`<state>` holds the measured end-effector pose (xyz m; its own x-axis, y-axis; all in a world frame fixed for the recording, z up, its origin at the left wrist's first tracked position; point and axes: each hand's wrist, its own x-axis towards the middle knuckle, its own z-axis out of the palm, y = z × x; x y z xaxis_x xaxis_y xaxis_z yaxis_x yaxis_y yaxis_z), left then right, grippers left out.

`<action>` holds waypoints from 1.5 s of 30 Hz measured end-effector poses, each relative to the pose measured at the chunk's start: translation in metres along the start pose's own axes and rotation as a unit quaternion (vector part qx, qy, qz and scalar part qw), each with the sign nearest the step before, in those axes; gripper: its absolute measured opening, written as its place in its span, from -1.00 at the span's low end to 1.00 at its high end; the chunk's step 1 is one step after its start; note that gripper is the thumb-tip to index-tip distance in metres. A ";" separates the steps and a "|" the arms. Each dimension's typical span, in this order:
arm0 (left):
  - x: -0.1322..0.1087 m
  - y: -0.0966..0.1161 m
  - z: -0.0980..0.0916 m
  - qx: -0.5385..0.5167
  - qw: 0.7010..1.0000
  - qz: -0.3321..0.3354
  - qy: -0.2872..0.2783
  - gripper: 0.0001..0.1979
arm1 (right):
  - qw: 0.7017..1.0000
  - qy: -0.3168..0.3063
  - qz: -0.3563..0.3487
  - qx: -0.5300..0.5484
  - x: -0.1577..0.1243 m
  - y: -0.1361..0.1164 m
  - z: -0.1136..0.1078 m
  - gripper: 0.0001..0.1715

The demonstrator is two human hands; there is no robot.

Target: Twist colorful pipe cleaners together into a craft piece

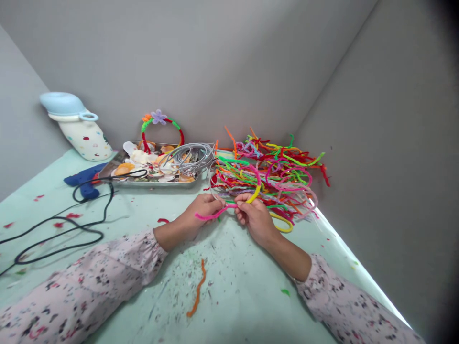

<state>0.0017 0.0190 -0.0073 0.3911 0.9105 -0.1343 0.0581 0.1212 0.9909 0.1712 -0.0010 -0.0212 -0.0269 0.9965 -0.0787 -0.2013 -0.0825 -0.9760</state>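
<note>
My left hand [202, 206] is closed in a pinch on a pink pipe cleaner [211, 216] that runs across to my right hand. My right hand [253, 216] is also closed, gripping the pink pipe cleaner together with a yellow pipe cleaner [255, 193] that curls upward from its fingers. Both hands rest on the pale green table [236, 286], at the near edge of a big tangled pile of coloured pipe cleaners [272, 167].
A metal tray [150, 184] of shells and grey wire hoops [190, 155] sits behind, with a decorated headband [161, 124]. A blue glue gun [84, 179] and its black cord [71, 224] lie left. A white bottle [81, 129] stands far left. An orange pipe cleaner [197, 289] lies near me.
</note>
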 end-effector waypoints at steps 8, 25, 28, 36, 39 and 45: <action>-0.001 0.011 0.000 0.034 0.999 -0.009 -0.001 -0.84 | 1.000 -0.001 0.008 -0.010 -0.001 -0.001 0.001 -0.79; -0.004 0.007 0.003 -0.053 0.998 0.011 -0.032 -0.81 | 0.998 0.009 0.014 0.058 0.001 -0.002 0.000 -0.81; -0.003 0.004 0.003 -0.029 0.999 0.041 -0.005 -0.78 | 0.996 0.018 0.016 0.082 0.000 -0.003 0.000 -0.82; -0.005 -0.006 0.006 0.217 0.935 0.221 0.171 -0.92 | 0.995 0.026 0.015 0.096 0.001 -0.003 0.000 -0.81; -0.011 -0.001 0.007 0.258 0.908 0.245 0.219 -0.86 | 0.993 0.032 0.011 0.111 0.002 -0.003 0.001 -0.80; -0.017 0.003 0.009 0.334 0.862 0.334 0.186 -0.87 | 0.993 0.027 0.012 0.111 0.002 -0.003 0.001 -0.80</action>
<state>0.0037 0.0001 -0.0018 0.2275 0.7681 0.5985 0.4986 -0.6198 0.6060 0.1709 0.0008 -0.0181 0.0169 0.9928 -0.1184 -0.4130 -0.1009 -0.9051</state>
